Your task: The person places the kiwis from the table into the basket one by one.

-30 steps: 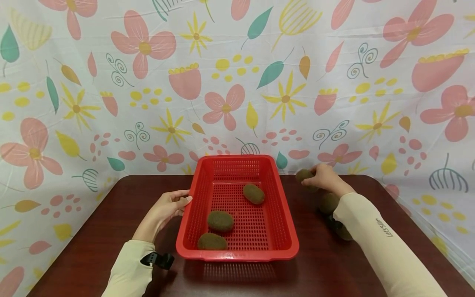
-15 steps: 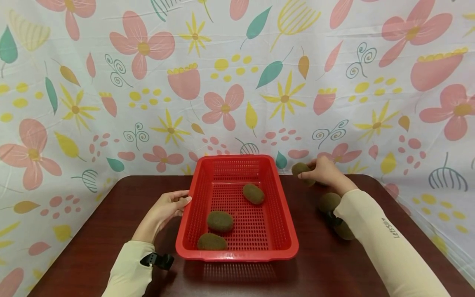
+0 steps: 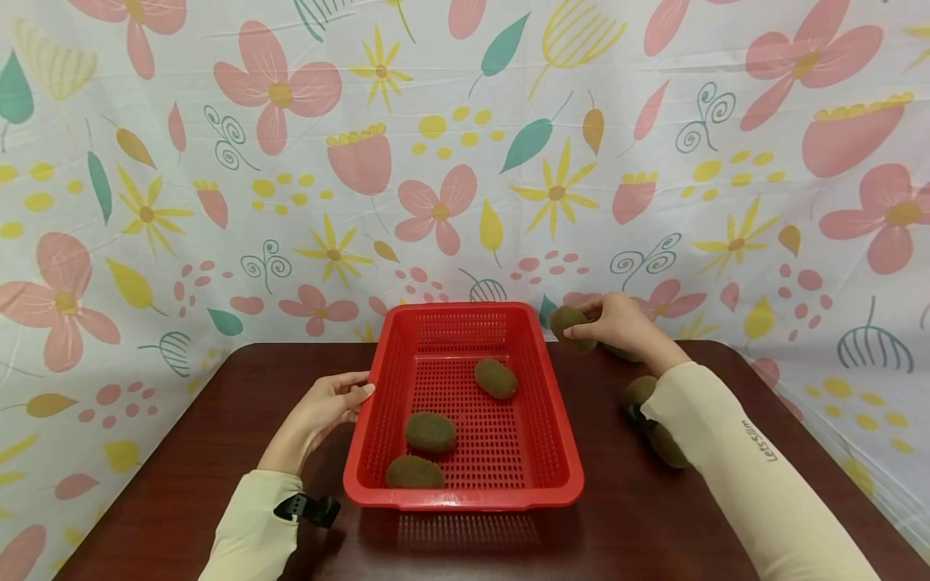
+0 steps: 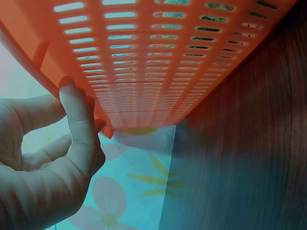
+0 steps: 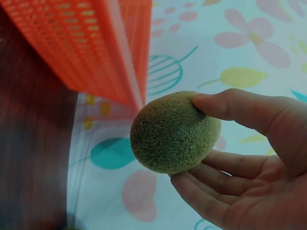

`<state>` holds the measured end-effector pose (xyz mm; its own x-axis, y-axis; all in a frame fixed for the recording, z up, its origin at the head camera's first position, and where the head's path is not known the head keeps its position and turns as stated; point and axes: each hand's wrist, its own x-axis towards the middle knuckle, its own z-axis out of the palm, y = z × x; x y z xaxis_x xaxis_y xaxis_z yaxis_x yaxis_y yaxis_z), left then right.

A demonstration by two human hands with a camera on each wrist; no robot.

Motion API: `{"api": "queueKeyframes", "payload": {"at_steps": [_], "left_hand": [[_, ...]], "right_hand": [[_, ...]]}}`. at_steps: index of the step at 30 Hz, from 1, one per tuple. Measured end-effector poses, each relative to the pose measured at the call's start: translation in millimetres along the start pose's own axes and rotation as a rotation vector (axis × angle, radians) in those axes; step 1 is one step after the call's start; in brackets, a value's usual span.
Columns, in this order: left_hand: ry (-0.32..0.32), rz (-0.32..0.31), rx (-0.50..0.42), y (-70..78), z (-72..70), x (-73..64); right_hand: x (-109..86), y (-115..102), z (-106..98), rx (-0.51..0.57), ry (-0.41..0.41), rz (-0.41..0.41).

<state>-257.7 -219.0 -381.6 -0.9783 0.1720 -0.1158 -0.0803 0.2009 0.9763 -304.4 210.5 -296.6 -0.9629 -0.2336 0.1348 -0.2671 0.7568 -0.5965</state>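
Observation:
My right hand (image 3: pixel 621 324) pinches a brown fuzzy kiwi (image 3: pixel 563 327) between thumb and fingers, just right of the far right corner of the red plastic basket (image 3: pixel 472 499). In the right wrist view the held kiwi (image 5: pixel 170 134) shows close up, with the thumb on top and the fingers beneath. My left hand (image 3: pixel 330 407) grips the basket's left rim; from the left wrist, the thumb and curled fingers meet at the basket edge (image 4: pixel 41 72). Inside the basket lie three kiwis: one toward the back (image 3: pixel 496 378), one in front of it (image 3: pixel 430 432) and one at the near wall (image 3: pixel 414 472).
Several kiwis lie on the dark wooden table (image 3: pixel 254 403) to the right, such as one kiwi (image 3: pixel 667 449) partly hidden by the right sleeve and another kiwi (image 3: pixel 619 353) behind the hand. A flower-print cloth (image 3: pixel 436 161) hangs behind the table.
My right hand has lifted the kiwi and carried it left toward the basket. The left hand and the basket have stayed in place.

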Motion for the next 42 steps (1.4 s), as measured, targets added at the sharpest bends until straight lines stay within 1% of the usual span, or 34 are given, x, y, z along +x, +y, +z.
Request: {"api": "queueKeyframes", "payload": {"at_steps": [8,11,14,17,21,25,32,42], "left_hand": [[-0.005,-0.002,0.006,1.1,0.1,-1.4],[-0.005,-0.006,0.0,2.0,0.3,-1.3],[-0.004,-0.009,-0.001,2.5,0.1,-0.8],[0.0,-0.011,0.002,2.4,0.0,-0.5],[0.001,-0.016,0.008,1.2,0.1,-0.8],[-0.002,-0.012,0.006,0.2,0.3,-1.0],[-0.007,0.0,-0.004,0.2,0.7,-0.9],[0.001,-0.011,-0.012,0.7,0.3,-1.2]], "right_hand": [[6.6,-23,7,0.028,0.003,-0.005],[10.7,-31,11,0.013,0.003,-0.007],[15.8,-39,16,0.019,-0.004,-0.009],[21.0,-45,23,0.05,-0.024,-0.016],[25.7,-55,33,0.097,-0.061,-0.028],[29.9,-66,45,0.094,-0.083,-0.041],[37.5,-85,70,0.082,-0.142,-0.029],[44.3,-88,101,0.049,-0.216,-0.044]]}}
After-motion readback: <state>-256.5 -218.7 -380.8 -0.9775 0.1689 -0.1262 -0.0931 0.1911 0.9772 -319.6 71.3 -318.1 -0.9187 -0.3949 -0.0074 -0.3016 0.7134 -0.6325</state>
